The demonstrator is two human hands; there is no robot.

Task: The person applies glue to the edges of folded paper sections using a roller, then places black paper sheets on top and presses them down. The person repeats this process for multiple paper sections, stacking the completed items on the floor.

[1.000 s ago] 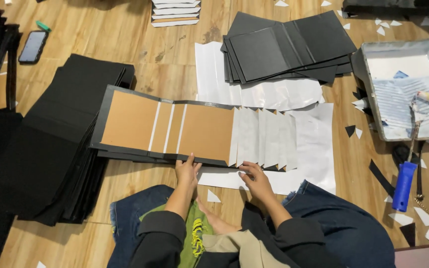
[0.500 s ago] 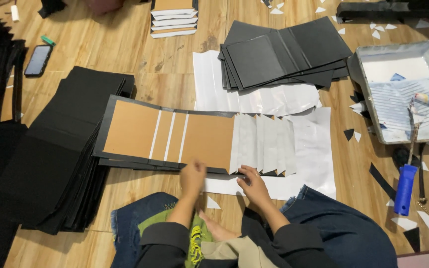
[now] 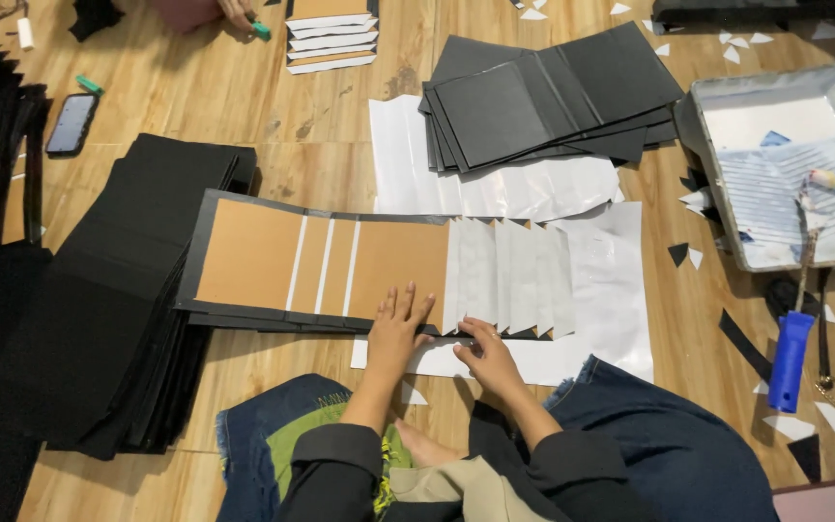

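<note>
The left hand [image 3: 398, 324] is laid flat, fingers spread wide, on the brown board [image 3: 400, 273] at the near edge of the open cover [image 3: 244, 253], seemingly to pin it down. The right hand [image 3: 483, 350] is curled narrow just beside it, fingertips pressed at the black near edge where the white sheets [image 3: 509, 275] overlap; whether anything is pinched cannot be told. The cover lies on the wooden floor [image 3: 273, 116], resting partly on a black stack [image 3: 108, 290]. Bare floor is left beyond the cover's far edge. To the right, well apart, a tray [image 3: 707, 193] and a blue roller [image 3: 791, 358] are set, within reach but clear of the work
</note>
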